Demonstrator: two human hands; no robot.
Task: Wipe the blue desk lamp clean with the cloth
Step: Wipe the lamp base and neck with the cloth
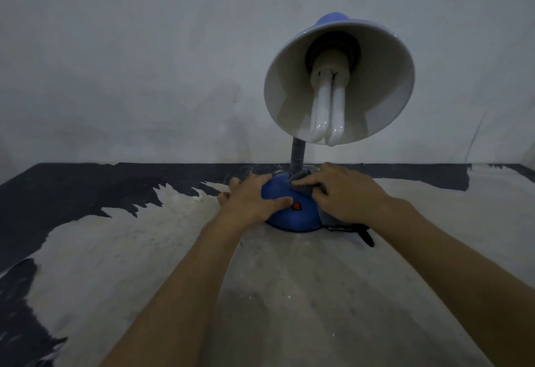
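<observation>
The blue desk lamp stands near the wall, its round blue base carrying a red switch. A grey flexible neck rises to the shade, which tilts toward me and shows a white bulb. My left hand rests on the left side of the base, fingers spread and thumb beside the switch. My right hand presses a grey cloth against the top right of the base, by the foot of the neck. Most of the cloth is hidden under that hand.
The lamp sits on a worn surface, pale with dark patches at the left and along the back. A pale wall stands just behind the lamp. A dark cord or strap lies at the base's right.
</observation>
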